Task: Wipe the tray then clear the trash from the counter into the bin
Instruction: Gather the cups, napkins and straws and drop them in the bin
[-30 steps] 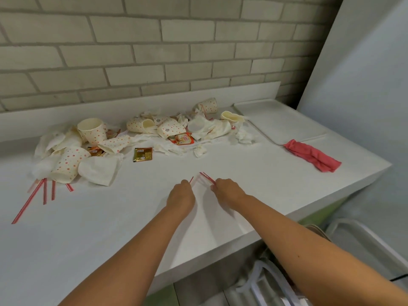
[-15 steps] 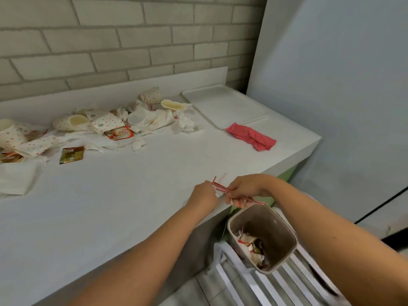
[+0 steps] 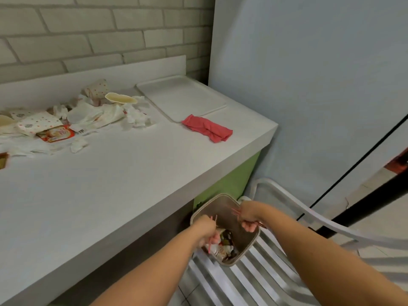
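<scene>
One tray (image 3: 181,98) and one pink cloth (image 3: 207,129) lie just beside each other on the tabletop (image 3: 110,184). Above the one bin (image 3: 223,203), the left hand (image 3: 206,226) and right hand (image 3: 248,217) each have their grip curled round red straws (image 3: 235,211), too blurred to count. The trash heap (image 3: 92,115) lies well apart, back left.

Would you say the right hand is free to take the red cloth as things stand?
Probably not yet: the right hand grips straws over the bin, though the cloth lies unobstructed.
</scene>
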### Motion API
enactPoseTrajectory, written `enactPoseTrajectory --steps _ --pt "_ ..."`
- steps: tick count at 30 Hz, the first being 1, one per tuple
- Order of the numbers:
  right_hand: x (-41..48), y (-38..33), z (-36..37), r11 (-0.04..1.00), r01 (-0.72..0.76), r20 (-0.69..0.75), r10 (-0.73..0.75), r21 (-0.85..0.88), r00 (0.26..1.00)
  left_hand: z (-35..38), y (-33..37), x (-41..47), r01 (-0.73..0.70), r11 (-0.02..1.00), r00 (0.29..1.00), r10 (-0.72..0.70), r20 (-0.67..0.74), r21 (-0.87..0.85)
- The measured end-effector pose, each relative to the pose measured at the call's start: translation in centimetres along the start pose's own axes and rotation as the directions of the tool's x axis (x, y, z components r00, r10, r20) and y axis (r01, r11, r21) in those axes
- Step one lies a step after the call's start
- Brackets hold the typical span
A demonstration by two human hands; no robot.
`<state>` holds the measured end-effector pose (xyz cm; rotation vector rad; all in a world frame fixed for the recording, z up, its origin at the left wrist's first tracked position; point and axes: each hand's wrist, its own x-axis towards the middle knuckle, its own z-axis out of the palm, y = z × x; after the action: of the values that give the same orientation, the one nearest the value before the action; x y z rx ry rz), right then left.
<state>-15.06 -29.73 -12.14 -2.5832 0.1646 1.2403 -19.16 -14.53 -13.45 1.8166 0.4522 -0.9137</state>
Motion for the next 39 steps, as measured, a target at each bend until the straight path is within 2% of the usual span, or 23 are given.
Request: enactPoseTrajectory --steps 2,5,8,11,13,18,22,26,29,32,36,39 --pt "0.7 0.1 0.3 0.999 0.023 -0.054 -0.025 -0.043 0.998 0.0 0.2 1.0 -0.005 1.0 1.0 0.005 -0.009 -0.02" --pt "0.8 -0.3 0.1 0.995 0.066 -0.121 -0.076 -0.079 0.99 -0.3 0.7 1.3 0.006 0.989 0.999 -0.011 -0.033 -0.146" --pt "0.8 -0.9 -0.2 0.991 0.07 -0.109 -0.082 -0.113 0.991 -1.1 0.7 1.4 -0.013 0.98 0.998 0.0 -0.066 -0.197" --pt "0.3 -1.9 -0.7 0.997 0.071 -0.028 -0.072 -0.042 0.997 -2.0 0.6 1.2 -0.06 0.989 0.994 0.046 -0.101 -0.137" --pt "-0.6 -3.3 -1.2 0.995 0.103 0.008 -0.103 -0.013 0.995 -2.8 0.7 0.8 -0.113 0.993 0.987 0.108 -0.123 -0.037" --pt "-3.2 -7.6 -3.0 0.983 0.161 0.12 -0.15 -0.093 0.981 -4.5 1.9 -1.9 -0.227 0.964 0.951 0.25 -0.182 0.136" --pt "-6.1 -11.2 -4.6 0.953 0.209 0.117 -0.187 -0.22 0.975 -6.7 3.0 -4.7 -0.354 0.898 0.865 0.42 -0.275 0.26" --pt "-8.5 -15.2 -6.0 0.886 0.292 0.093 -0.278 -0.361 0.956 -9.8 3.2 -7.2 -0.436 0.834 0.701 0.55 -0.454 0.338" --pt "-9.6 -19.2 -5.9 0.821 0.37 0.048 -0.389 -0.435 0.92 -13.3 2.1 -8.8 -0.418 0.849 0.588 0.525 -0.616 0.324" --pt "-9.9 -23.3 -4.9 0.759 0.447 0.003 -0.506 -0.474 0.862 -17.1 0.5 -9.7 -0.386 0.876 0.519 0.466 -0.717 0.29" --pt "-9.8 -29.3 -2.7 0.713 0.546 -0.03 -0.62 -0.44 0.784 -22.6 -2.8 -10.9 -0.321 0.895 0.459 0.434 -0.775 0.31" --pt "-9.7 -34.1 -0.7 0.694 0.598 -0.02 -0.659 -0.402 0.752 -26.9 -5.7 -11.7 -0.255 0.92 0.428 0.384 -0.818 0.298"
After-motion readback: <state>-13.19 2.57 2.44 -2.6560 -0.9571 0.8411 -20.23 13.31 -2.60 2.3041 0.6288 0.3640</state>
